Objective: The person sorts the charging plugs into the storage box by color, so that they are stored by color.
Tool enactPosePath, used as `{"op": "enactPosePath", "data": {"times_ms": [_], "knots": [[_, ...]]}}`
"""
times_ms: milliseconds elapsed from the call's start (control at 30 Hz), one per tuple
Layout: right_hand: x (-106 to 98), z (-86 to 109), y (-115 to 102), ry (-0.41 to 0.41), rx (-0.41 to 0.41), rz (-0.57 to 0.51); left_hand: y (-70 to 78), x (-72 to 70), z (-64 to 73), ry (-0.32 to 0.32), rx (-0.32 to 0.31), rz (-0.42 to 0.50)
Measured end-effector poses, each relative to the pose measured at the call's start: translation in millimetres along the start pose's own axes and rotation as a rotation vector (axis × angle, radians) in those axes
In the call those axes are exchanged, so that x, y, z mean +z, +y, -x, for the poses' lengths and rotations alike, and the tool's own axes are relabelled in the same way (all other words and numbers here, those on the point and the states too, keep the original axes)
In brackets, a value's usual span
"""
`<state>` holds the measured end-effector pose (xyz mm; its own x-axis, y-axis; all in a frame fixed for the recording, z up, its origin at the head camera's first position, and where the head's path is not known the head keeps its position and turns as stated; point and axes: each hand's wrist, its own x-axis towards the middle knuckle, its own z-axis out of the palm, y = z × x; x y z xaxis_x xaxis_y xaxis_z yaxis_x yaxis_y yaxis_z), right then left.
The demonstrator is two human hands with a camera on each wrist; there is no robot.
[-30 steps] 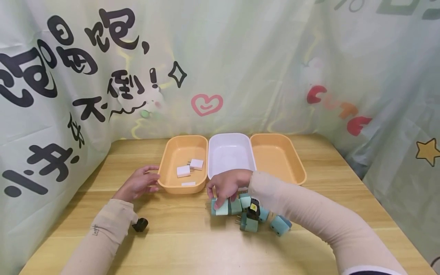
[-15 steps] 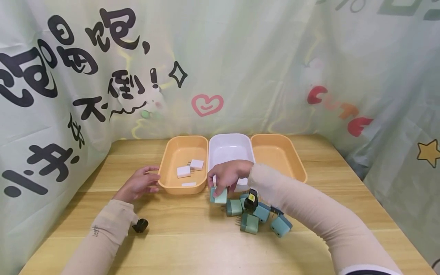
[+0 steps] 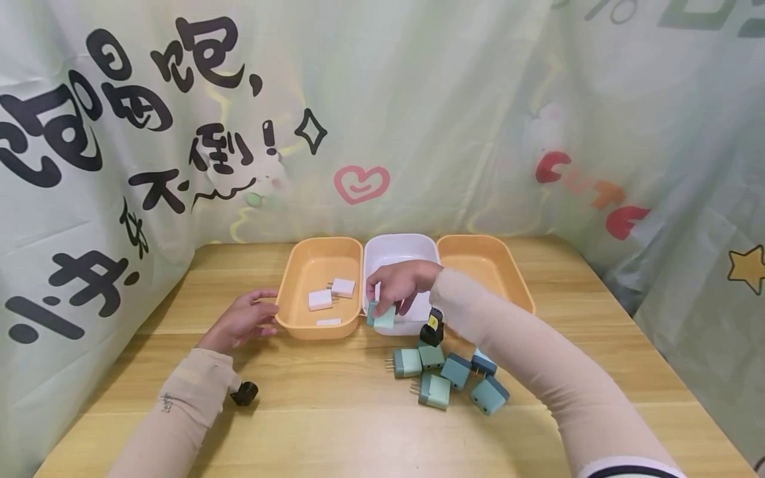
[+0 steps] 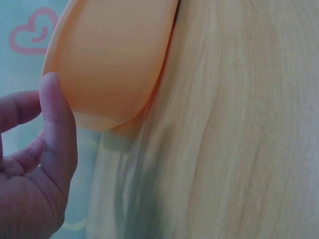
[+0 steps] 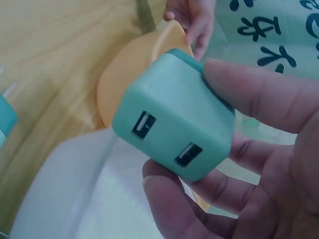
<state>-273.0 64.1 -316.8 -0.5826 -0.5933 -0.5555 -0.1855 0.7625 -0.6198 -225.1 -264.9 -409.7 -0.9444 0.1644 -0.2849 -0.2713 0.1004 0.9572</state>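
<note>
My right hand point(image 3: 402, 282) pinches a green USB charger point(image 3: 382, 315) between thumb and fingers, over the front of the white tray point(image 3: 399, 244). Two USB ports show on the face of the charger point(image 5: 172, 117) in the right wrist view. At the left end of the row, my left hand point(image 3: 246, 318) touches the side of an orange tray point(image 3: 319, 332), fingers loosely extended; the left wrist view puts a fingertip right at the rim. Two white chargers point(image 3: 320, 300) with prongs and a thin white piece point(image 3: 329, 322) lie in this tray.
Several green and blue chargers point(image 3: 433, 390) lie in a loose group on the wooden table point(image 3: 323, 425), below my right forearm. A second orange tray point(image 3: 478, 265) adjoins the white one on the right. A printed curtain point(image 3: 454, 133) hangs behind.
My right hand has lifted the green charger off the group and carried it back, up over the white tray's front. My left hand stays at the orange tray.
</note>
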Motion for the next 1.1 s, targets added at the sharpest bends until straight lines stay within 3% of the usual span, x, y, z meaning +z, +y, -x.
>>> {"op": "enactPosePath", "data": {"times_ms": [633,1100], "knots": [[-31.3,-22.2,14.4,0.085,0.113,-0.143,0.2,1.1,1.2,0.011,-0.001,0.001],[-39.3,-41.3,32.5,0.166,0.135,-0.262,-2.8,0.0,-0.9,0.017,0.001,-0.006]]}}
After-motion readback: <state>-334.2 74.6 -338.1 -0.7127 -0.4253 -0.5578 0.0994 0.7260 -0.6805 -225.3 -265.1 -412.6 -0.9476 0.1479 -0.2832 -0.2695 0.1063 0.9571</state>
